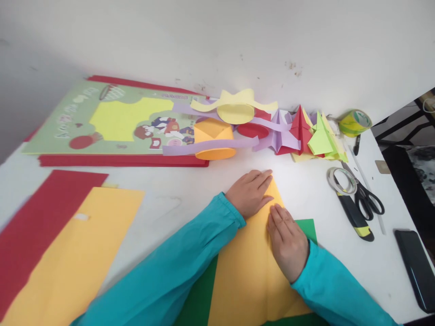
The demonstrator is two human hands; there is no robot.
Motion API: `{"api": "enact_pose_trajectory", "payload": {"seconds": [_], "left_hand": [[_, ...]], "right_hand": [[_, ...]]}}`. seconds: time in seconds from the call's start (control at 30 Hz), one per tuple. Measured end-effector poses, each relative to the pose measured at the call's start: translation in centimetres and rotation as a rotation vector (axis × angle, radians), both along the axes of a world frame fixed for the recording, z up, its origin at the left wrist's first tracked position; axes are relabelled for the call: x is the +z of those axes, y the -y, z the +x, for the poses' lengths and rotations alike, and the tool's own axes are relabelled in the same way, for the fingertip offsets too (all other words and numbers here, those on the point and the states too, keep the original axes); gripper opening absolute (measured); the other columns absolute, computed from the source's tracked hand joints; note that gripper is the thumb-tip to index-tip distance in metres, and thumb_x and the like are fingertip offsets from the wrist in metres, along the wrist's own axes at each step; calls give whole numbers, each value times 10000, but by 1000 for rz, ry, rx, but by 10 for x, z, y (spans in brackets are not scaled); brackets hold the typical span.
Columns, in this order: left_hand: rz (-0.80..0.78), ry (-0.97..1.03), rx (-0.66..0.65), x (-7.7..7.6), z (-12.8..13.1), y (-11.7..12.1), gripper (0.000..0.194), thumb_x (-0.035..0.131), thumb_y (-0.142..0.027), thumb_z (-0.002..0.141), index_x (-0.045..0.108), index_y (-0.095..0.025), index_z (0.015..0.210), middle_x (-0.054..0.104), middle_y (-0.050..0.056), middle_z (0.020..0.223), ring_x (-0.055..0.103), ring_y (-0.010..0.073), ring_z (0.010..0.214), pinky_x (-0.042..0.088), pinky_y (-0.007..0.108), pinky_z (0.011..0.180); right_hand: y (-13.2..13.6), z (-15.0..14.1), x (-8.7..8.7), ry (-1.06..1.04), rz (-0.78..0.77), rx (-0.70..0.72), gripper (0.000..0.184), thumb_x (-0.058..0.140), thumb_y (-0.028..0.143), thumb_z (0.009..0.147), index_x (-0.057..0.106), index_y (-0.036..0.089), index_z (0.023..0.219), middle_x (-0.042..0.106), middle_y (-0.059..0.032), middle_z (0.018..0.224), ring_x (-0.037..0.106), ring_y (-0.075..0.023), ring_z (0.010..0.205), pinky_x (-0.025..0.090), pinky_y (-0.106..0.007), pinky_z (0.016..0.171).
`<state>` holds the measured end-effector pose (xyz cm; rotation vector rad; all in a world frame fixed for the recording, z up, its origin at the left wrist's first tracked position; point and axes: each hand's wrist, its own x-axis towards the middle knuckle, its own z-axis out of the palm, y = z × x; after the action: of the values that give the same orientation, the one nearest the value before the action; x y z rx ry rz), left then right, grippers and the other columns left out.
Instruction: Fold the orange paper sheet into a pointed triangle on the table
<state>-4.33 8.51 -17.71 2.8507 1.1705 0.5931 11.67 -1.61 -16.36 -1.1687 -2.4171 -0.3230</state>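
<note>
A sheet of orange-yellow paper with a lengthwise crease lies in front of me, its far end narrowed to a point. Near that tip my left hand rests with fingers stretched forward and thumb apart. My right hand presses on the paper's right side, just nearer to me, with fingers lying flat along the edge. Both hands are open and grip nothing. Beneath the yellow sheet is green paper, showing at several sides. My sleeves cover part of both papers.
Orange and red sheets lie left. Behind is a printed green folder with paper shapes and folded paper pieces. On the right are tape rolls, a utility knife, scissors and a phone.
</note>
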Motion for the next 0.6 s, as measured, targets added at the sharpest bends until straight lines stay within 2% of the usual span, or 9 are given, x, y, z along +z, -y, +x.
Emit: {"api": "enact_pose_trajectory", "payload": {"seconds": [0.17,0.6], "left_hand": [[18,21,-3,-1,0,-1,513,491,-395,904,545,8,1218,537,187,1313,512,299,1060,456,422,923],[-23,28,-16,-2,0,-1,523,516,-407,895,524,-10,1235,521,192,1329,503,295,1078,453,433,922]], "right_hand": [[2,-1,1,-148,12,-7,127,622,-2,802,664,36,915,705,-166,1003,631,-283,1050,575,-428,884],[2,-2,4,-149,35,22,142,570,-2,832,650,44,939,710,-165,968,642,-267,1021,583,-406,848]]}}
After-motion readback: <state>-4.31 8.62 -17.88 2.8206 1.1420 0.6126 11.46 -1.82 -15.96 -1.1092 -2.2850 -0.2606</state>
